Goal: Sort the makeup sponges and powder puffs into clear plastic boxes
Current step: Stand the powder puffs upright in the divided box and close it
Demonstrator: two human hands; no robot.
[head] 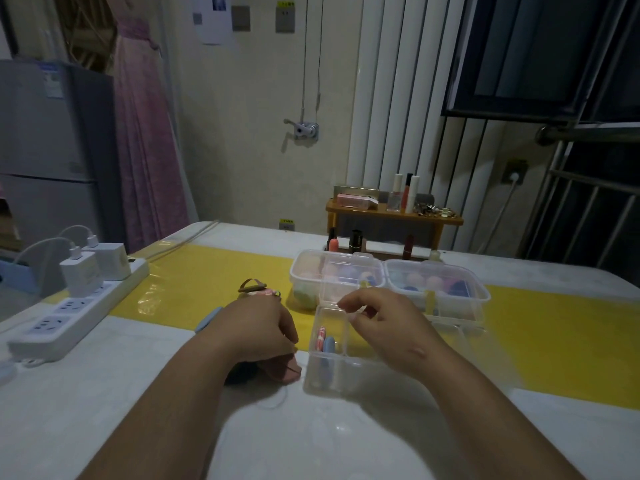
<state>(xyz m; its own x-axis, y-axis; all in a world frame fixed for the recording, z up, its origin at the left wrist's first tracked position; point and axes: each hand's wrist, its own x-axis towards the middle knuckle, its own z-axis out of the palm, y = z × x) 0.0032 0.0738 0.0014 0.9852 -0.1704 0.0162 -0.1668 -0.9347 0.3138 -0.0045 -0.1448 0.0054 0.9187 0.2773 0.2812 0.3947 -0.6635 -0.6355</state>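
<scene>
1. Two bare forearms reaching in from the bottom edge over the white desk [104, 393].
2. Left hand [258, 327] knuckles-up on the desk, fingers curled down over a small heap of puffs. Pink powder puff [285, 370] poking out from under the palm on the near side, something dark beside it under the wrist. Blue puff [207, 320] peeking out to the left. Impossible to tell whether gripping the pink one or only resting on it.
3. Right hand [384, 327] poised over the small clear box [332, 372], fingers loosely curled, thumb and forefinger close together, nothing seen between them.
4. Small clear box lidless on top, just right of the left hand, straddling the edge of the yellow mat [207, 271]. Inside, at its left end, a red-and-white striped puff [321, 336] and a blue puff standing on edge, touching.
5. Just beyond the left hand, one more puff with a brown ribbon loop [254, 288], lying on the mat.
6. Behind the small box, two larger clear boxes side by side: the left one [304, 271] and the right one [440, 282], both filled with pastel makeup sponges, the right one's lid on.
7. Far left, a white power strip [69, 313] with two white chargers [81, 271] plugged in.
8. At the back of the desk, a small wooden shelf [391, 216] carrying bottles and tubes, lipsticks standing beneath it.
9. Farthest off: grey fridge [45, 150] and pink dress [145, 133] against the wall.
</scene>
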